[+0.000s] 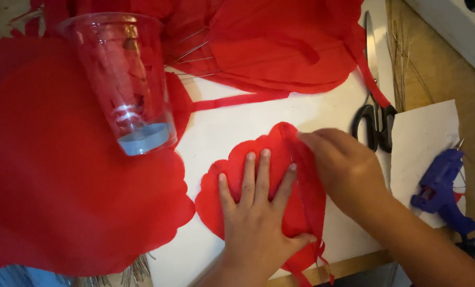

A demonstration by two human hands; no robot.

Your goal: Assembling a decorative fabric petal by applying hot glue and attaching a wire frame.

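- Centrally, a scalloped red paper piece [258, 186] lies on the white desk [232, 122], near its front edge.
- The left hand [256, 212] presses flat on this piece, fingers spread and extended, grasping nothing.
- The right hand [341, 167] pinches the piece's folded upper right edge between its fingertips; a thin wire appears to run along that fold.
- A clear plastic cup [126, 79] lies tilted to the upper left, resting on a large red paper sheet [62, 186].
- More red paper [269, 42] is heaped along the far side, with thin wires [192, 50] beside it.
- Black-handled scissors [374, 106] lie just beyond the right hand.
- A blue glue gun [442, 188] rests on a white sheet [423, 143] at the far right.
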